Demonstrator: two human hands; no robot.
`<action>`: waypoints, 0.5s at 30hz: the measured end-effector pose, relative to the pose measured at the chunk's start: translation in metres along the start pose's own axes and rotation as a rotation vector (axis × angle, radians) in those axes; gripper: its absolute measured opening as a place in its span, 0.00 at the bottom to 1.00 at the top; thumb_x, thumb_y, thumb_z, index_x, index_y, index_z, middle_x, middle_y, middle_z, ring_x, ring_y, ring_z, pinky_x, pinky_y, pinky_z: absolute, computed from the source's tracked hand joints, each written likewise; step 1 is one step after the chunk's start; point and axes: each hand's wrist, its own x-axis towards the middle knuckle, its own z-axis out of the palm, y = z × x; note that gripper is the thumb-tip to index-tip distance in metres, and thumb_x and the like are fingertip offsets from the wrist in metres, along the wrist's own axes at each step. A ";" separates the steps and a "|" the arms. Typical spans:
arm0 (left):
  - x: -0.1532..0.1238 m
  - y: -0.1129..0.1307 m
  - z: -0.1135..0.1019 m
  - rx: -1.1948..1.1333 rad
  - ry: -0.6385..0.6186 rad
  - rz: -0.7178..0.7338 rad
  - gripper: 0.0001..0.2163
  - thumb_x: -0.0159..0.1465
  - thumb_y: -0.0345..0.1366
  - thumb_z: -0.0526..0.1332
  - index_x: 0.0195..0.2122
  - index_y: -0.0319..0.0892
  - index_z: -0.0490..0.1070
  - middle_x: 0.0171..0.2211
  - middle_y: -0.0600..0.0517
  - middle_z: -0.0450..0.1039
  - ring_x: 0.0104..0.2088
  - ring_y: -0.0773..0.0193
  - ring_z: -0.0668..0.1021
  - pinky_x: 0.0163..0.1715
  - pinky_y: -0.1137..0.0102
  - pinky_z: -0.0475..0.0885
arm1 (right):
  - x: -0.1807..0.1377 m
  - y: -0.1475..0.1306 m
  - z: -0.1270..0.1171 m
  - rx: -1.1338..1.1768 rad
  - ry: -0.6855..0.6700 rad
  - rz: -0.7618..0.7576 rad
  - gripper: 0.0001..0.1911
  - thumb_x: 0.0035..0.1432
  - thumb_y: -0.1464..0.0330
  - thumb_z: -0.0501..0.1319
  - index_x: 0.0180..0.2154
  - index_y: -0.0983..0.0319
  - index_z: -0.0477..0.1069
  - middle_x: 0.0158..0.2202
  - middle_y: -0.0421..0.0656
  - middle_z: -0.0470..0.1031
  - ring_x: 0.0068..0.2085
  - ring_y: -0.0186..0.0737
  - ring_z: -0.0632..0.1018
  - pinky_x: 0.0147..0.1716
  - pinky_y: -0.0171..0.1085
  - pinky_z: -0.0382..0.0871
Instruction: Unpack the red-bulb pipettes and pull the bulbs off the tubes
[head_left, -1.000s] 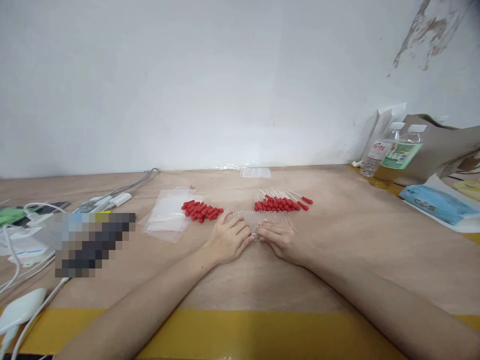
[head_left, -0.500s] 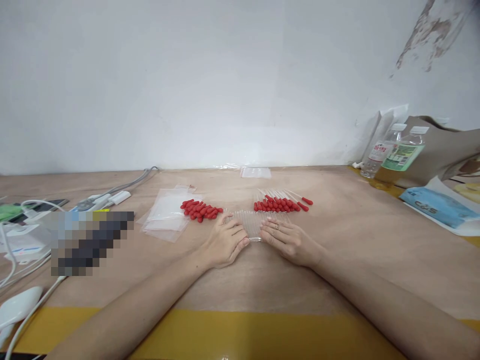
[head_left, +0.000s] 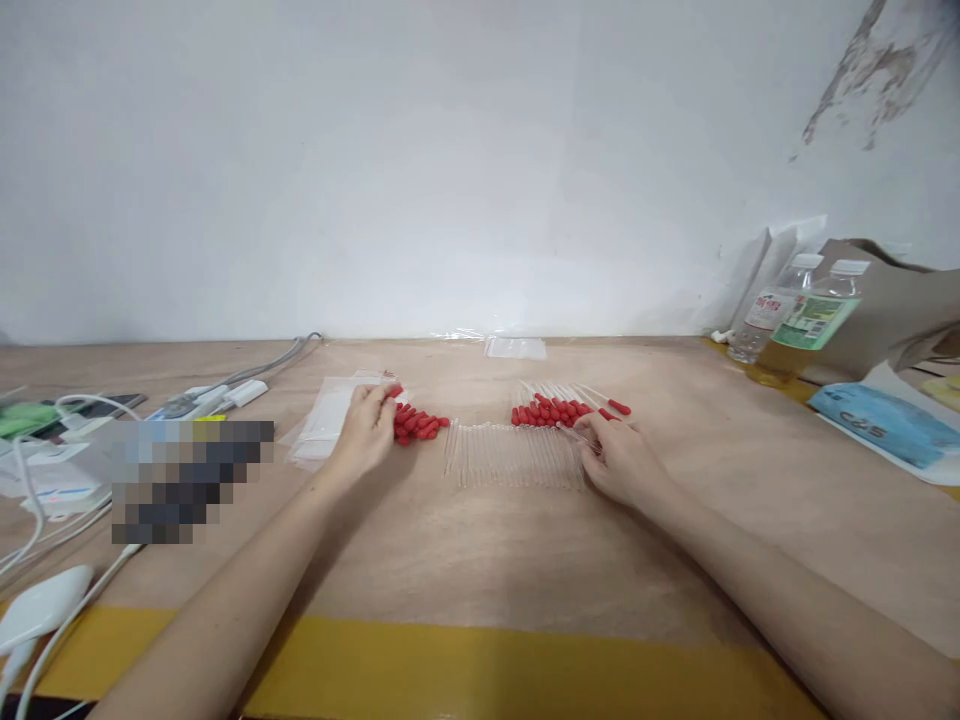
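Both hands apart on the table (head_left: 480, 560). Left hand (head_left: 366, 432) curled over the red bulbs (head_left: 417, 423), fingertips pinching one, I judge. Right hand (head_left: 619, 458) grips a glass tube (head_left: 576, 434) at the row's right end. Tube row (head_left: 514, 465) lies between my hands. Step: pairing bulb with tube; next needs tube end aligned to bulb mouth.

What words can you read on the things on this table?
"C&S": on the blue packet at the right edge, somewhat blurred.
Red-labelled bottle: print too small to read.
Green-labelled bottle: print too blurred to read.
The pixelated patch on the left shows nothing readable.
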 end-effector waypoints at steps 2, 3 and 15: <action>0.009 -0.018 -0.005 0.024 0.056 -0.098 0.14 0.59 0.33 0.48 0.43 0.38 0.68 0.35 0.47 0.66 0.41 0.59 0.70 0.45 0.63 0.66 | 0.001 -0.002 0.002 0.008 -0.009 0.027 0.07 0.51 0.71 0.52 0.32 0.62 0.67 0.23 0.39 0.73 0.29 0.37 0.74 0.37 0.38 0.57; 0.013 -0.026 -0.007 0.020 0.077 -0.139 0.15 0.59 0.33 0.49 0.44 0.38 0.67 0.34 0.47 0.67 0.40 0.59 0.71 0.43 0.63 0.67 | 0.001 -0.003 0.003 0.008 -0.006 0.034 0.07 0.50 0.71 0.52 0.30 0.62 0.67 0.23 0.39 0.73 0.29 0.37 0.74 0.37 0.38 0.57; 0.029 -0.064 0.007 0.042 0.082 -0.298 0.17 0.53 0.44 0.58 0.41 0.41 0.67 0.34 0.51 0.73 0.30 0.64 0.74 0.29 0.72 0.66 | -0.004 -0.011 0.009 0.032 0.014 -0.071 0.09 0.53 0.65 0.55 0.32 0.60 0.72 0.27 0.39 0.74 0.33 0.37 0.73 0.39 0.39 0.55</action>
